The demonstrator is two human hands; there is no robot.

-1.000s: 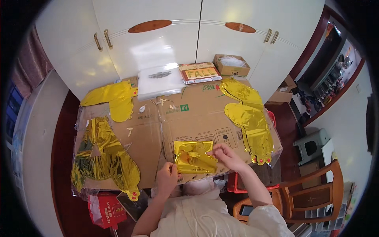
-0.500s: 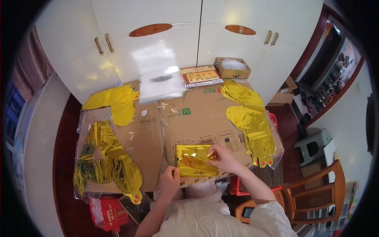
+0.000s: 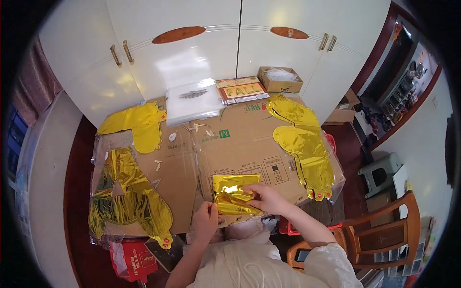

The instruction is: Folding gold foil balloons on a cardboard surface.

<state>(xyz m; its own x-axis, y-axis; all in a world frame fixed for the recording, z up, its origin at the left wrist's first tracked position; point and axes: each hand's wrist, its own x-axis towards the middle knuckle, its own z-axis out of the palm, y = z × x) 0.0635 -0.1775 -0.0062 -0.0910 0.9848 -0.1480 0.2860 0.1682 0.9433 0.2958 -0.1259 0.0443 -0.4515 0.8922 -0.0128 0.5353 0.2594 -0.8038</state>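
Observation:
A folded gold foil balloon [image 3: 236,181] lies at the near edge of the cardboard-covered table. My left hand [image 3: 205,220] is closed, pinching its lower left corner. At the right side, my right hand [image 3: 270,198] has thumb and fingers closed on a loose layer of the foil, which is creased and bright with glare. Other flat gold foil balloons surround the work: one far left [image 3: 139,126], a larger crumpled one near left [image 3: 129,192], and several stacked along the right edge [image 3: 307,153].
Clear plastic bags [image 3: 194,102] are piled at the back, beside a printed package [image 3: 241,90] and a small cardboard box [image 3: 281,79]. Small white pieces [image 3: 196,127] lie scattered on the cardboard [image 3: 182,168]. A wooden chair [image 3: 384,235] stands at right, a red bag [image 3: 133,259] below left.
My right hand has moved slightly left and down with the foil layer, and the upper strip of the balloon lies flatter. My left hand stays at its corner. The view has shifted slightly.

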